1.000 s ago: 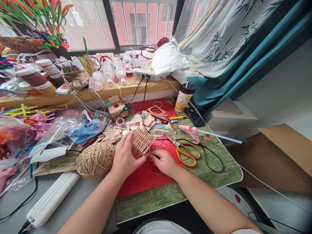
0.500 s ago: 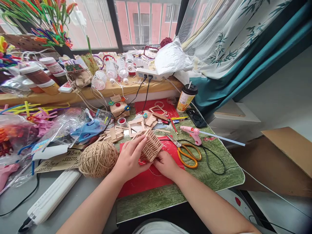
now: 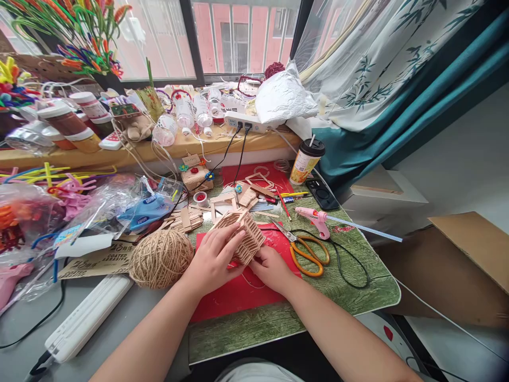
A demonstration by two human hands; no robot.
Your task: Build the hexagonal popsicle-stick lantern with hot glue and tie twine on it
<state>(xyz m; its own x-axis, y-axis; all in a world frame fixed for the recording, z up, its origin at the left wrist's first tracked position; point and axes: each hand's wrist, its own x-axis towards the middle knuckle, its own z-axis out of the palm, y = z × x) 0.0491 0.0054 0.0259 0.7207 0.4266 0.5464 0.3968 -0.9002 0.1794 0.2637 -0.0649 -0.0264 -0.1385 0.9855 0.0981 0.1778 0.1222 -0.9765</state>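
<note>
A small box of stacked wooden craft sticks (image 3: 249,240) is held tilted above a red sheet (image 3: 234,300). My left hand (image 3: 217,257) is closed on its left side, with fingers laid over the near face. At its lower right corner, my right hand (image 3: 272,268) grips the box from below; some of those fingertips are hidden behind it. Beside my left hand sits a ball of jute twine (image 3: 161,259). To the right of my right hand lie scissors with orange handles (image 3: 312,257), blades pointing up and left.
A pink glue gun (image 3: 318,220) with a long glue stick lies at the right. Loose craft sticks (image 3: 185,218), a drink cup (image 3: 306,162) and a phone (image 3: 321,193) lie behind. A white power strip (image 3: 89,315) is at the left, and the table's right edge (image 3: 398,292) is near.
The box has tilted slightly in my hands, so more of its top opening shows. Both hands keep their hold, and the view has shifted a little.
</note>
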